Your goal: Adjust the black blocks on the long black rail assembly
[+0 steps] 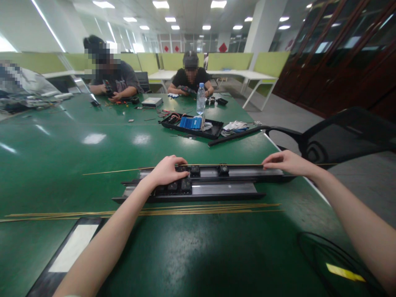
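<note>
Two dark rails with silvery channels lie side by side on the green table. On the farther rail (241, 171), my left hand (168, 170) has its thumb and fingers closed around a small black block (182, 168). Two more black blocks, a middle one (195, 170) and a right one (223, 169), sit along that rail. My right hand (283, 161) pinches a thin brass rod (114, 171), which runs along the far rail's back edge and passes by my left fingers. The nearer rail (222, 189) holds several black blocks (186, 185) at its left part, some hidden by my left wrist.
Several brass rods (216, 208) lie in front of the rails. A black-and-white panel (72, 249) is at lower left, a black cable (321, 251) at lower right. Beyond are a black tray (213, 131), gloves (236, 127), a bottle (201, 99), a chair (349, 132) and two people working.
</note>
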`<state>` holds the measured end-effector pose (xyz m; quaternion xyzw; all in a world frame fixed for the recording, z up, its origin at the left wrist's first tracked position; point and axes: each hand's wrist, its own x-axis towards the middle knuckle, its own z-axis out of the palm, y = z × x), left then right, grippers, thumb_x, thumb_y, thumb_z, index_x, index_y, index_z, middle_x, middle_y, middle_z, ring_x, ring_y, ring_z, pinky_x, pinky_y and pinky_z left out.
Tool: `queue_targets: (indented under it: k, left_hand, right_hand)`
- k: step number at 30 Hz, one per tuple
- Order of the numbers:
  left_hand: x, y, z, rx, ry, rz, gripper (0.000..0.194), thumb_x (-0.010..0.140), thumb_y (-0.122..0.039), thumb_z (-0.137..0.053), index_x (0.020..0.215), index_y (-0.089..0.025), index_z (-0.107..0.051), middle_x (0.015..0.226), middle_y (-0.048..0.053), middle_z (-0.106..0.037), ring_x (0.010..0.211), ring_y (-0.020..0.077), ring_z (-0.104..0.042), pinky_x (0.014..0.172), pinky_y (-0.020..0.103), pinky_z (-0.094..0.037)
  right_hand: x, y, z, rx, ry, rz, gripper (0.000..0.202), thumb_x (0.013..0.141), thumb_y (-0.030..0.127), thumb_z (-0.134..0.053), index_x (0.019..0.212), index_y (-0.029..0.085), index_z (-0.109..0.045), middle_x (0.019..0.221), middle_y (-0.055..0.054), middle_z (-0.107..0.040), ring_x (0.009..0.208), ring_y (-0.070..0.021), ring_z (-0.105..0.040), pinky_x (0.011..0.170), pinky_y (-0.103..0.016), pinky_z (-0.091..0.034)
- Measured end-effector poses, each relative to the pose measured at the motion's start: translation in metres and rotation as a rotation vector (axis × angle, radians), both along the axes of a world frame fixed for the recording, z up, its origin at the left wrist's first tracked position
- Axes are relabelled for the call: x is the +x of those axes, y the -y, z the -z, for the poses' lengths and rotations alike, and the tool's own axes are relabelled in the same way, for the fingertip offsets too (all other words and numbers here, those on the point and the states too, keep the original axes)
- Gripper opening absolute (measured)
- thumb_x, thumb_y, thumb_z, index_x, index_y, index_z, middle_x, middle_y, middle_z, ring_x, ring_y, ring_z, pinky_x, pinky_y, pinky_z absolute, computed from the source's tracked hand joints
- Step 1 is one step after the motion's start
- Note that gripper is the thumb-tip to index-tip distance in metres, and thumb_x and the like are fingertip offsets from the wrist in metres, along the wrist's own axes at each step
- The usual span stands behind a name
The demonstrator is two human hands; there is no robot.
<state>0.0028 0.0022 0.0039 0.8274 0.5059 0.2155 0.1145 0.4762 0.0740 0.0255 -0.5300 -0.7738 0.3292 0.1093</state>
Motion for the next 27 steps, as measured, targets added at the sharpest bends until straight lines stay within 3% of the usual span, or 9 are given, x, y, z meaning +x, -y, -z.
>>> queue_targets:
  k: [20, 27]
  left_hand:
    - [-0.001, -0.001, 0.001, -0.003, -0.009, -0.001, 0.03, 0.081, -0.044, -0.069, 0.101, -0.022, -0.075, 0.097, 0.005, -0.077, 0.093, 0.0252, -0.068, 0.083, 0.035, -0.051]
    - [0.001, 0.001, -0.001, -0.012, -0.011, 0.003, 0.03, 0.081, -0.044, -0.069, 0.1, -0.022, -0.075, 0.098, 0.005, -0.077, 0.094, 0.0251, -0.068, 0.084, 0.035, -0.051]
  right_hand:
    - [0.02, 0.009, -0.015, -0.008, 0.028, 0.111, 0.063, 0.067, 0.069, -0.074, 0.096, 0.014, -0.08, 0.098, -0.015, -0.078, 0.096, -0.0329, -0.066, 0.09, -0.04, -0.048]
    - [0.035, 0.01, -0.013, 0.005, 0.016, 0.148, 0.055, 0.069, 0.062, -0.076, 0.097, 0.016, -0.081, 0.102, -0.014, -0.078, 0.098, -0.0325, -0.068, 0.092, -0.038, -0.05]
